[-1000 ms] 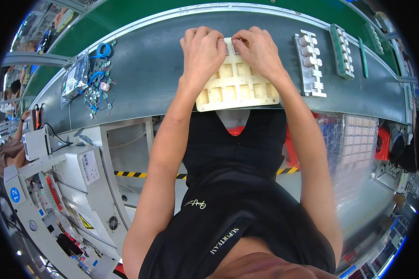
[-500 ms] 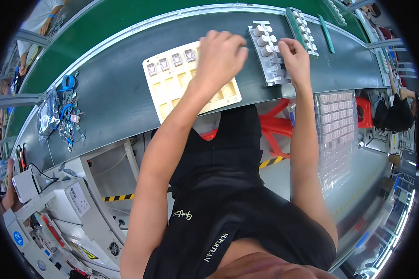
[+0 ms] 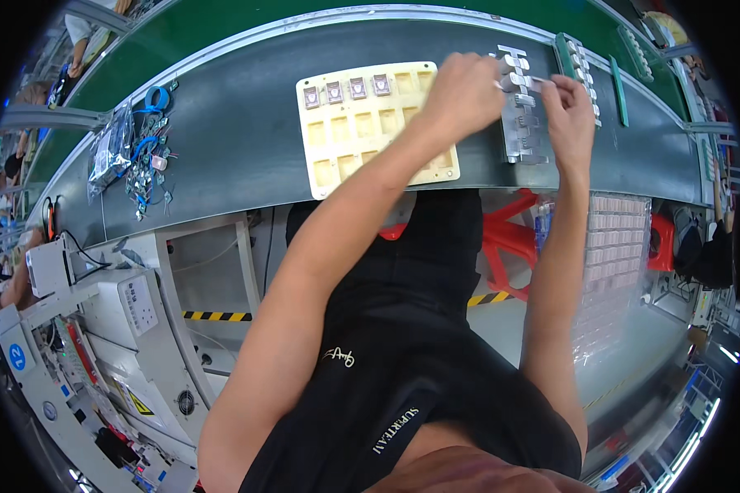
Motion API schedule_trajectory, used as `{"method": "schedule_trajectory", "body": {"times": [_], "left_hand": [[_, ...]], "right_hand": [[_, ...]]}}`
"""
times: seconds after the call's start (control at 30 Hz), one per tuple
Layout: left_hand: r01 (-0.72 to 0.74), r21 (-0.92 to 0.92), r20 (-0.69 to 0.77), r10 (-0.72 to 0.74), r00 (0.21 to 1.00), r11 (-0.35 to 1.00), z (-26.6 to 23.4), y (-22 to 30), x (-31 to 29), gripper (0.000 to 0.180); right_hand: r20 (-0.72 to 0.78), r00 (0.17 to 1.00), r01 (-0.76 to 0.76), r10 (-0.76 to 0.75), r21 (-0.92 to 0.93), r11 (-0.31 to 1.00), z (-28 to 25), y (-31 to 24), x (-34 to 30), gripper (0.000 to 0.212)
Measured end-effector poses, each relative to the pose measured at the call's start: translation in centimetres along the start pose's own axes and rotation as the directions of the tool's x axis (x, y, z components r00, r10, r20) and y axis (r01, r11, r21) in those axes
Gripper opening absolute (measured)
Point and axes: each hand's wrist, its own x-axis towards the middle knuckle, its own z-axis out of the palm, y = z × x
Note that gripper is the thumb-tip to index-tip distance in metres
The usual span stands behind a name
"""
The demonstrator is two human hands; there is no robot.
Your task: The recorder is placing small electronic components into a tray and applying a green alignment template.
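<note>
Left hand (image 3: 469, 94) was at the left side of the grey metal holder (image 3: 513, 146), fingers partly curled, fingertips beside the white caps (image 3: 515, 82) at its far end; could not tell if it gripped one; right hand (image 3: 571, 119) was just right of the same holder, thumb and forefinger bent close together near a small pale piece; blurred, could not tell whether it was pinched; cream tray (image 3: 345, 111) lay flat on the dark bench (image 3: 230, 131), left of the holder and partly under the left forearm; four small clear-looking parts (image 3: 357, 88) sat in its far row, from the left end; green holder (image 3: 581, 78) with white caps stood beyond the right hand; wire bundle (image 3: 146, 168) lay well off to the left, next to a plastic bag (image 3: 109, 156).
</note>
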Motion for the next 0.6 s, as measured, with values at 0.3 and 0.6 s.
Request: {"method": "schedule_trajectory", "body": {"times": [0.3,0.6], "left_hand": [[0.327,-0.037,0.289,-0.303,0.908,0.944,-10.1,-5.3,-1.0,0.028],[0.124,0.123,0.238,-0.15,0.959,0.985,-9.7,-7.6,-1.1,0.028]], "right_hand": [[0.375,0.877,0.341,-0.3,-0.046,0.939,9.7,-5.3,-1.3,0.022],[0.393,0.891,0.311,-0.227,-0.164,0.936,10.9,-5.4,-1.5,0.025]]}}
